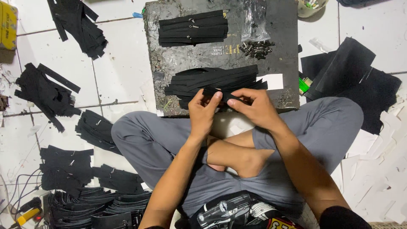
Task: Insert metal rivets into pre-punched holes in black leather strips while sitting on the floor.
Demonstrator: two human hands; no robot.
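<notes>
I sit cross-legged on a tiled floor in front of a dark stained board (169, 63). Both hands meet at the board's near edge and pinch one black strip (224, 94) between them. My left hand (204, 111) holds its left end with thumb and fingers. My right hand (253, 107) grips the strip's right part. Just beyond the hands lies a pile of black strips (212, 80). At the board's far side sits a stack of black zipper strips (193, 29) with metal pulls. A heap of small metal sliders (256, 48) lies beside a clear plastic bag (253, 19).
Piles of black strips lie on the white tiles at the left (46, 95) and lower left (68, 167). Black sheets (352, 80) lie at the right, with a green object (303, 85) by the board. A yellow-handled tool (26, 215) sits at bottom left.
</notes>
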